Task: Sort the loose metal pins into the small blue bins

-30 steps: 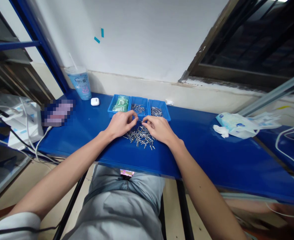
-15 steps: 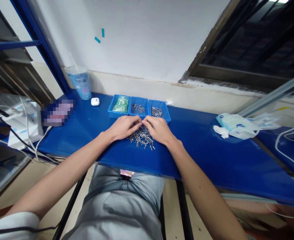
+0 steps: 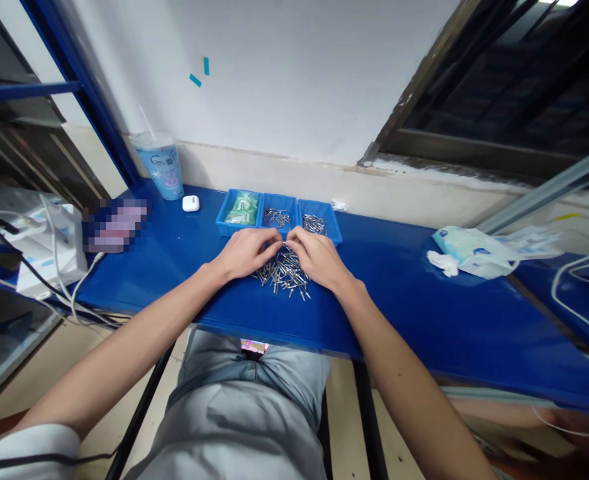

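Observation:
A loose pile of small metal screws (image 3: 283, 275) lies on the blue workbench (image 3: 414, 300) in front of me. My left hand (image 3: 247, 252) rests at the pile's left edge with its fingers curled and pinched toward the middle. My right hand (image 3: 319, 257) sits at the pile's right edge, fingers also pinched; the fingertips of both hands almost meet above the screws. What each pinch holds is too small to make out. Just behind the hands stand three small blue bins: the left bin (image 3: 240, 211) holds green pieces, the middle bin (image 3: 277, 215) and right bin (image 3: 318, 223) hold screws.
A plastic cup with a straw (image 3: 160, 163) and a small white case (image 3: 190, 203) stand at the back left. White boxes and cables (image 3: 49, 247) lie at the far left. A tissue pack (image 3: 469, 250) and white cables (image 3: 579, 280) are on the right.
Both hands have drawn slightly closer together over the back of the screw pile; the left hand's fingers have lowered from the middle bin's edge toward the pile.

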A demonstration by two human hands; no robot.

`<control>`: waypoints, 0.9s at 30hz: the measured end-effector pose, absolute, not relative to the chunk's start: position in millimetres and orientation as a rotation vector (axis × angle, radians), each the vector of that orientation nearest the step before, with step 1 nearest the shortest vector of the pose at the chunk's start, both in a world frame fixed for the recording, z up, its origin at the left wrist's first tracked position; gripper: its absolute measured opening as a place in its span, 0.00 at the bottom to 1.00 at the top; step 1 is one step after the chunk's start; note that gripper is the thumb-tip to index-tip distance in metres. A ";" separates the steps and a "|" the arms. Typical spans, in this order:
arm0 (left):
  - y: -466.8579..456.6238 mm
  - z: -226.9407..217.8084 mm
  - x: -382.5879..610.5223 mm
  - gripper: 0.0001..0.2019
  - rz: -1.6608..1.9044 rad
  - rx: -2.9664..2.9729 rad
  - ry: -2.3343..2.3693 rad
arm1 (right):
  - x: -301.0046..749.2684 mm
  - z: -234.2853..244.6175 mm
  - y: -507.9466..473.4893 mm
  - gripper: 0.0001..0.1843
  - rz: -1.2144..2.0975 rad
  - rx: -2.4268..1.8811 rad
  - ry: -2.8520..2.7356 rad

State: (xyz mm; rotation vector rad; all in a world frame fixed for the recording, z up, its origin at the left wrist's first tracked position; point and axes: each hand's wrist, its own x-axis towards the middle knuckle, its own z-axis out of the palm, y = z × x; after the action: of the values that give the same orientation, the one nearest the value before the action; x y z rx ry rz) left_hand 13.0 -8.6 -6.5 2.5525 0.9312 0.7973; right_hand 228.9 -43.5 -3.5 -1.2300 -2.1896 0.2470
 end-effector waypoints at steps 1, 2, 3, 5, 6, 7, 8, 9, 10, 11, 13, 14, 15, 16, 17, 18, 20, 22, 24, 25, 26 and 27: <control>-8.5 -6.6 13.0 0.14 0.800 2.552 0.928 | 229.0 -4.0 -43.1 0.13 0.232 -1.236 -2.186; -8.4 -6.6 12.9 0.14 0.804 2.552 0.928 | 229.2 -4.3 -42.8 0.13 0.227 -1.238 -2.179; -8.3 -6.6 12.8 0.14 0.809 2.550 0.933 | 229.3 -4.5 -42.7 0.12 0.232 -1.234 -2.170; -8.3 -6.5 12.7 0.14 0.818 2.546 0.941 | 229.6 -4.5 -42.6 0.08 0.252 -1.210 -2.160; -8.3 -6.4 12.6 0.14 0.821 2.544 0.945 | 229.8 -4.6 -42.5 0.07 0.252 -1.193 -2.162; -8.4 -6.3 12.5 0.14 0.820 2.542 0.950 | 229.9 -4.6 -42.4 0.06 0.240 -1.175 -2.168; -8.4 -6.3 12.5 0.14 0.819 2.542 0.952 | 230.0 -4.6 -42.2 0.07 0.219 -1.159 -2.175; -8.4 -6.2 12.4 0.14 0.820 2.541 0.953 | 230.0 -4.4 -42.1 0.08 0.196 -1.151 -2.180; -8.3 -6.2 12.4 0.14 0.823 2.539 0.953 | 230.1 -4.1 -42.1 0.09 0.174 -1.152 -2.182; -8.2 -6.1 12.4 0.14 0.830 2.534 0.954 | 230.1 -3.5 -42.3 0.10 0.154 -1.165 -2.177; -8.0 -5.8 12.5 0.14 0.852 2.521 0.954 | 230.5 -2.0 -42.7 0.13 0.113 -1.207 -2.153; -7.9 -5.6 12.5 0.14 0.865 2.514 0.956 | 231.0 -1.1 -43.0 0.13 0.093 -1.223 -2.135; -7.7 -5.3 12.5 0.14 0.876 2.507 0.959 | 231.7 -0.4 -43.1 0.14 0.071 -1.227 -2.111; -7.6 -5.0 12.4 0.14 0.887 2.500 0.963 | 232.7 0.1 -43.1 0.14 0.051 -1.222 -2.084; -7.4 -4.8 12.4 0.14 0.898 2.494 0.966 | 233.8 0.3 -42.9 0.14 0.030 -1.214 -2.056; -7.2 -4.6 12.4 0.14 0.905 2.490 0.967 | 235.1 0.4 -42.7 0.14 0.010 -1.205 -2.028; -6.7 -4.5 12.3 0.15 0.905 2.490 0.968 | 237.5 0.4 -42.4 0.14 -0.027 -1.192 -1.978; -5.9 -4.7 12.1 0.14 0.868 2.499 0.971 | 239.2 1.0 -42.9 0.13 -0.059 -1.181 -1.925; -4.9 -5.0 11.8 0.14 0.794 2.520 0.982 | 239.8 3.0 -44.7 0.13 -0.087 -1.183 -1.852; -4.4 -5.1 11.5 0.14 0.747 2.537 0.988 | 239.7 4.5 -46.0 0.13 -0.103 -1.199 -1.802; -3.9 -5.3 11.1 0.14 0.697 2.556 0.989 | 239.5 6.2 -47.3 0.13 -0.122 -1.222 -1.745; -3.5 -5.5 10.8 0.14 0.648 2.578 0.984 | 239.4 7.8 -48.4 0.13 -0.147 -1.250 -1.683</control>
State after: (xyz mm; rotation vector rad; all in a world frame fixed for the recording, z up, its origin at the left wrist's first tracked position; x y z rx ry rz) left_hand 10.8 -3.5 -5.5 2.5780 0.9837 0.6478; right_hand 239.4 -48.4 7.8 -1.2500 -1.6826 -0.1466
